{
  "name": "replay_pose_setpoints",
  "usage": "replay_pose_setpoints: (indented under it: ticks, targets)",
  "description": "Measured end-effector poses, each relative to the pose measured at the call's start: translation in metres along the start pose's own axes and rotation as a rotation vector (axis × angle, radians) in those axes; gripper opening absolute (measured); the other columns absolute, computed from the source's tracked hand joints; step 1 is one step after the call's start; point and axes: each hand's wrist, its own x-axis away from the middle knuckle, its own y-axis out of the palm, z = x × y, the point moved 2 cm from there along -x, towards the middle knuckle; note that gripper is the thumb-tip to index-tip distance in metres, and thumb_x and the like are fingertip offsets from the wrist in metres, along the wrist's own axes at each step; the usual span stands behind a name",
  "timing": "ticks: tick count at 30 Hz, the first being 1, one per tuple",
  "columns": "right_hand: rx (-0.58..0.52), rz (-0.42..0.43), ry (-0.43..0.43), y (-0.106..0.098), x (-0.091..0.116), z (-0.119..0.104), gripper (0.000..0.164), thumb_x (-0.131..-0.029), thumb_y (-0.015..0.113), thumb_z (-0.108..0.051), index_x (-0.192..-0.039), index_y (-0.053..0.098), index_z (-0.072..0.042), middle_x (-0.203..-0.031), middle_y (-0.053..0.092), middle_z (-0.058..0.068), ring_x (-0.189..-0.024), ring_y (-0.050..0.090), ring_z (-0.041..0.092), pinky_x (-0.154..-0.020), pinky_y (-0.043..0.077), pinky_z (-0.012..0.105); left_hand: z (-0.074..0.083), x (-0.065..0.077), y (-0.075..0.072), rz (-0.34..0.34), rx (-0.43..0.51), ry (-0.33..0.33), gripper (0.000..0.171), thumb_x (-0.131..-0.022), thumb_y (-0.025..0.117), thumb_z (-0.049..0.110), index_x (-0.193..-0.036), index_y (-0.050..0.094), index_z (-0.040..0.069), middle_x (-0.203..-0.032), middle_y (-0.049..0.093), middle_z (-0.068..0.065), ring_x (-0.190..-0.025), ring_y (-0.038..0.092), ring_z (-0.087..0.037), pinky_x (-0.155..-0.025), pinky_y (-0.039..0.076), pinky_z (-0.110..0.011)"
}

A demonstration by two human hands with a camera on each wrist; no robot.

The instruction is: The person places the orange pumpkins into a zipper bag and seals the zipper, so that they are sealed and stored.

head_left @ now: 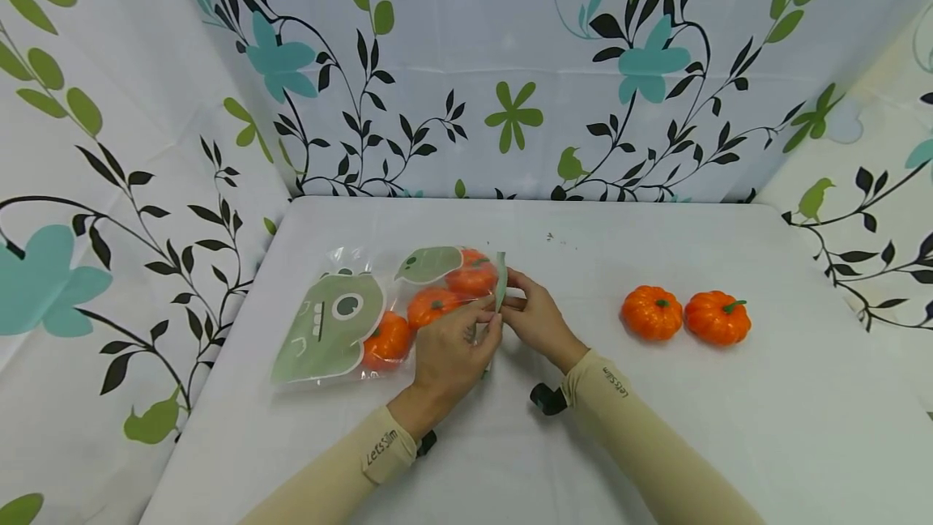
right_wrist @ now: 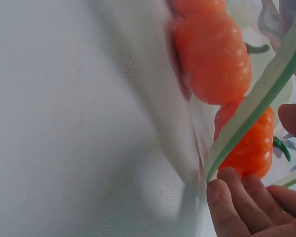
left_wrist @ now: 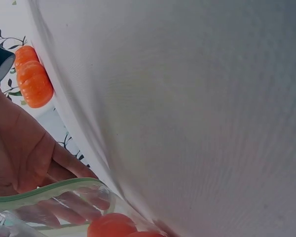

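A clear zip bag (head_left: 331,330) with a green cartoon animal print lies on the left half of the table, its green-edged mouth (head_left: 500,278) turned right. Inside it are three small orange toy pumpkins (head_left: 386,343). My left hand (head_left: 448,355) pinches the near side of the mouth between thumb and fingers. Across from it, my right hand (head_left: 539,322) holds the mouth's edge. In the left wrist view, the right fingers (left_wrist: 64,210) show through the clear plastic. The right wrist view has fingertips (right_wrist: 219,192) right at the green strip, beside a bagged pumpkin (right_wrist: 249,148).
Two more orange pumpkins, one (head_left: 652,313) and another (head_left: 717,317), sit side by side on the white table (head_left: 794,420), right of my hands. A leaf-printed curtain (head_left: 466,47) hangs behind the table and along both sides.
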Motion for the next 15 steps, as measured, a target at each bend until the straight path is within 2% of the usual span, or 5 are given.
replay_pose_setpoints:
  ticks: [7,15]
  targets:
    - [-0.003,-0.054,-0.030,-0.0016,0.0025,-0.0007,0.060,-0.098,0.064,-0.014,-0.153,0.041,-0.004,-0.151,0.047,0.016,-0.129,0.056,0.033,-0.099,0.050,0.045,-0.0021,0.0002,-0.0008,0.013,0.012,0.011,0.011,-0.088,0.074,0.017,-0.089,0.077,0.006,-0.105,0.077,-0.004,-0.091,0.074,-0.017,-0.070,0.059,-0.031]
    - [0.006,0.047,-0.023,-0.0096,0.0063,0.0021,0.048,-0.096,0.066,-0.009,-0.142,0.056,-0.002,-0.139,0.059,0.016,-0.124,0.061,0.031,-0.097,0.052,0.044,-0.0034,-0.0028,-0.0022,-0.026,0.038,-0.010,0.009,-0.090,0.072,0.014,-0.090,0.074,0.006,-0.110,0.075,-0.005,-0.100,0.072,-0.017,-0.082,0.057,-0.031]
